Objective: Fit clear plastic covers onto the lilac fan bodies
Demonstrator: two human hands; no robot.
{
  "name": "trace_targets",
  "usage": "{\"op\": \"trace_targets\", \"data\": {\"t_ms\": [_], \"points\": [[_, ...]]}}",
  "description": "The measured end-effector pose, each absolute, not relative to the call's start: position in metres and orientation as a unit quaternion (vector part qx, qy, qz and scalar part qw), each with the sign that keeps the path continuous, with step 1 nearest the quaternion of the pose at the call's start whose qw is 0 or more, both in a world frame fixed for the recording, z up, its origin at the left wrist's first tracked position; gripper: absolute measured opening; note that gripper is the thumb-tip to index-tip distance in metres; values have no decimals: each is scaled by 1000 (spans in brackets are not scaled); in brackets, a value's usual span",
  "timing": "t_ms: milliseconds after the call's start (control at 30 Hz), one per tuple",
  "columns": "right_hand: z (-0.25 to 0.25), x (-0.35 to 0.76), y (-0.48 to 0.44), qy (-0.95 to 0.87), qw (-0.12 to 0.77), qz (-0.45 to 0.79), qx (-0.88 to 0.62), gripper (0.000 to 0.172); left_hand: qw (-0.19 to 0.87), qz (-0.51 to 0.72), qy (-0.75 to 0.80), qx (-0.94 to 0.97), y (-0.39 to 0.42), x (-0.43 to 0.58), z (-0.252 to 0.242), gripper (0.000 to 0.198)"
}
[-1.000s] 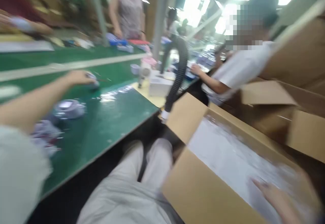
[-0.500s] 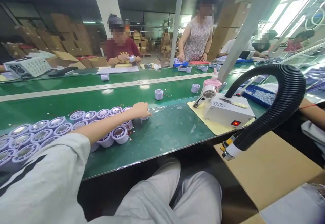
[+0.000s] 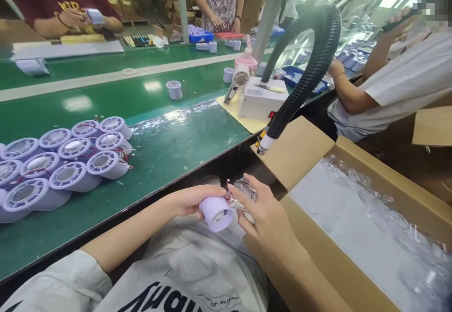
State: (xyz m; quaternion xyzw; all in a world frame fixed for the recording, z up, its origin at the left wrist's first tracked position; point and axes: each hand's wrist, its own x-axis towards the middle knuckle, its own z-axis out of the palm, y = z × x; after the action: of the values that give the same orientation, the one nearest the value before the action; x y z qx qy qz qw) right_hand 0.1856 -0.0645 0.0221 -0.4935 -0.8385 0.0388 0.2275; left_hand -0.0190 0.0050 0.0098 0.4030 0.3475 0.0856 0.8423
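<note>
Above my lap, my left hand point(image 3: 199, 198) is wrapped round a lilac fan housing point(image 3: 216, 215), its open end tilted toward me. Thin red and black wires with a small connector point(image 3: 229, 188) come out between the housing and my other hand. My right hand point(image 3: 261, 203) grips a clear plastic piece point(image 3: 247, 190) close beside the housing; whether the two touch I cannot tell. On the bench at left stand rows of similar lilac housings point(image 3: 102, 162) with red wires.
An open cardboard box point(image 3: 353, 255) with clear plastic pieces point(image 3: 384, 213) stands at my right. A white machine point(image 3: 263, 97) with a black corrugated hose point(image 3: 310, 67) sits on the bench. One housing point(image 3: 174, 90) stands on the green belt. Co-workers sit across and at right.
My left hand has come from the bench to above my lap with a housing. My right hand has come into view with a clear plastic piece. The view has turned right and down.
</note>
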Motion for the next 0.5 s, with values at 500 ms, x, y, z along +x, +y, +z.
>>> {"op": "trace_targets", "data": {"t_ms": [500], "points": [[27, 198, -71, -762, 229, 328, -509, 32, 483, 148, 360, 784, -16, -18, 38, 22]]}}
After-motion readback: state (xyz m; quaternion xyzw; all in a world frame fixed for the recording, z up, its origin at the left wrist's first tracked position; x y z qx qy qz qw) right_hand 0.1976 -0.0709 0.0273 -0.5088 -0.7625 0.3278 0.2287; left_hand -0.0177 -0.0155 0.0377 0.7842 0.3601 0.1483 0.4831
